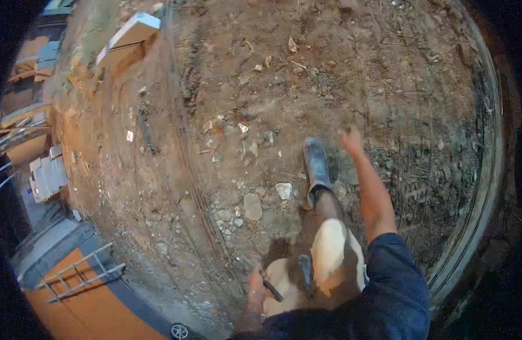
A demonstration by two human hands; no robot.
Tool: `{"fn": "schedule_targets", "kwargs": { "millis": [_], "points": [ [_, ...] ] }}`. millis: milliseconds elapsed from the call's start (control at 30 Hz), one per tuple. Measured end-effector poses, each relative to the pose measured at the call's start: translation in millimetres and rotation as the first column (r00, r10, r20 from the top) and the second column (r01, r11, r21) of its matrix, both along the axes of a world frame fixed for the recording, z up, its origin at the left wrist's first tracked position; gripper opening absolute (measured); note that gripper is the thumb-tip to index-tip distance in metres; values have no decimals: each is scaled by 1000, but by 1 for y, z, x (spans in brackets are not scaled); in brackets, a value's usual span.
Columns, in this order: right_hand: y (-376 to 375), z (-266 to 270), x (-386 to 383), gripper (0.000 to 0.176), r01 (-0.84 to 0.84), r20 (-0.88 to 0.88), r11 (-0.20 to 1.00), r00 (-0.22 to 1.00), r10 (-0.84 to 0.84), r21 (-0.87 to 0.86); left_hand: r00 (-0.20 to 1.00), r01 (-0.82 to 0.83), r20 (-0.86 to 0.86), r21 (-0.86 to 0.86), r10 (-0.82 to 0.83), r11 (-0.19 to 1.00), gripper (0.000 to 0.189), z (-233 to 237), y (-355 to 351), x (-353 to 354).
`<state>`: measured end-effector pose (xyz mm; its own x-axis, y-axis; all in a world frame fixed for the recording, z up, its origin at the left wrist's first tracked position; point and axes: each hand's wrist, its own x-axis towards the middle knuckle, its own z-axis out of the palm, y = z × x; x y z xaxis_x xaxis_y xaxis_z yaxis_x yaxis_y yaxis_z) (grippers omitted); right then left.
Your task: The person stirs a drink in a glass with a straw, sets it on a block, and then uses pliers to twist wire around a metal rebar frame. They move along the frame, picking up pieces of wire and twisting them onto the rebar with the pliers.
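My left hand (256, 286) is down by my left thigh, closed around a tool with a dark handle (273, 290). The rest of the tool does not show clearly, so its kind is uncertain. A thin band circles the left wrist. My right hand (351, 141) swings out ahead at the end of a stretched arm, above rough dirt. Its fingers are small and blurred, and no object can be made out in them. Beside it, a grey boot (316, 161) is planted forward on the ground. The other boot (305, 272) shows partly below my light-coloured shorts (329, 249).
Uneven dirt ground (329, 85) carries stones, debris and wheel ruts. A flat stone (252, 207) and a white chunk (283, 190) lie near my feet. At left are a ladder (82, 273) against an orange surface, stacked pale blocks (48, 177) and a box-like block (133, 33). A pale curb (476, 226) curves along the right.
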<state>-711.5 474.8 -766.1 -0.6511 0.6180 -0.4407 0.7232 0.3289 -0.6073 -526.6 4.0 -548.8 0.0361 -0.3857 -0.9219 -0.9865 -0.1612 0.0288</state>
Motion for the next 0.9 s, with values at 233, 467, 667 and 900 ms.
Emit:
{"fn": "schedule_targets", "kwargs": {
  "millis": [233, 467, 667, 900],
  "points": [
    [81, -168, -177, 56, 77, -72, 934, 996, -56, 348, 964, 171, 175, 173, -201, 970, 19, -22, 170, -109],
    [77, -173, -214, 47, 130, 232, 986, 961, -151, 101, 891, 353, 169, 325, -421, 877, 19, -39, 208, -166],
    [90, -187, -168, 41, 293, -12, 942, 955, -295, 160, 921, 347, 145, 109, -360, 931, 32, -46, 184, -197],
    [47, -71, -104, 32, 619, -11, 776, 781, -625, -123, 995, 34, -96, 12, -32, 999, 30, -50, 193, -224]
  ]
}}
